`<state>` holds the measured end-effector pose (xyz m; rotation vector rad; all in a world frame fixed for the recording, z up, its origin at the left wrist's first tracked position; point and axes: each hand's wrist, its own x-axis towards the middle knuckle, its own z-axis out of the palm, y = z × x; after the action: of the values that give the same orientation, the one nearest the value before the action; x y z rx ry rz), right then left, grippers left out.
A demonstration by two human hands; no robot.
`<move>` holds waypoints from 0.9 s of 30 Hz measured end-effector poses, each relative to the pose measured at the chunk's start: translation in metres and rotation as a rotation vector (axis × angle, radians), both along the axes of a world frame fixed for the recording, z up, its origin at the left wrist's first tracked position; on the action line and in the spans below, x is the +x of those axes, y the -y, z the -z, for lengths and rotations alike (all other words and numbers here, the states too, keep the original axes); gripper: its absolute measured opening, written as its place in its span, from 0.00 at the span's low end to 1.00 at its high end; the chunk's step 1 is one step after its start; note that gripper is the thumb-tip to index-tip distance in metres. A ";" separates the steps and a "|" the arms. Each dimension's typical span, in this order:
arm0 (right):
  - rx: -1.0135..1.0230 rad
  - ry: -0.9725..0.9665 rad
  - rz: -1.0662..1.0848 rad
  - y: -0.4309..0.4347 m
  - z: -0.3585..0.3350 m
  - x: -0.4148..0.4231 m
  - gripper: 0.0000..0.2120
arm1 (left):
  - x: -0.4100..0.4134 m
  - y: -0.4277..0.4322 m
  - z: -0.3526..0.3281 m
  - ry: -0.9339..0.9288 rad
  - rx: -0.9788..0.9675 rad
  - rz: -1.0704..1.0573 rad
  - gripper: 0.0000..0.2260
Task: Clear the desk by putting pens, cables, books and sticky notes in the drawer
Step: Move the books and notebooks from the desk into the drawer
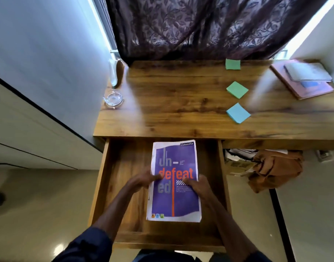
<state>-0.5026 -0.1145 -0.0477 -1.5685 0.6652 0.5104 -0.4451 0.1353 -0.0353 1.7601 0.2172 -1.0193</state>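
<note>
The purple "undefeated" book lies in the open drawer, its long axis running away from the person — front edge toward the body. Both hands clamp it at mid-length: the left hand on its left edge, the right hand on its right. Whether it rests flat on the drawer floor I cannot tell. Up on the surface, well right of the drawer, three sticky-note pads and stacked notebooks remain — nearer the right hand.

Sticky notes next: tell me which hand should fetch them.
Right hand, probably. The blue sticky note and both green ones lie on the desk's right half, its side; the left hand would cross over the book.
</note>
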 end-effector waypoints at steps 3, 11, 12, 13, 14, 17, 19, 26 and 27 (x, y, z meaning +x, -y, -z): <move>-0.106 0.028 -0.078 -0.028 0.021 0.003 0.11 | -0.005 -0.020 0.037 0.028 0.058 -0.037 0.18; 0.084 -0.190 -0.292 -0.080 0.045 0.035 0.13 | 0.039 -0.085 0.077 0.069 0.122 -0.253 0.20; 0.080 -0.203 -0.306 -0.081 0.047 0.034 0.16 | 0.041 -0.089 0.077 0.067 0.114 -0.230 0.19; 0.043 -0.195 -0.287 -0.082 0.053 0.036 0.18 | 0.044 -0.093 0.074 0.058 0.101 -0.165 0.19; -0.019 -0.171 -0.259 -0.086 0.060 0.036 0.19 | 0.047 -0.100 0.078 0.045 0.090 -0.088 0.20; -0.163 -0.138 -0.268 -0.105 0.083 0.034 0.26 | 0.035 -0.116 0.094 0.067 0.182 0.001 0.28; -0.218 -0.123 -0.259 -0.124 0.088 0.035 0.27 | 0.022 -0.124 0.106 0.151 0.268 -0.054 0.28; -0.209 -0.119 -0.323 -0.176 0.079 0.046 0.24 | 0.017 -0.133 0.102 0.240 0.661 -0.130 0.32; -0.201 -0.122 -0.348 -0.179 0.080 0.048 0.25 | 0.017 -0.135 0.101 0.239 0.708 -0.111 0.32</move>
<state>-0.4545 0.0644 -0.1280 -1.8677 0.5487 0.8232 -0.4279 0.2706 -0.1365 2.4531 0.5688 -0.6760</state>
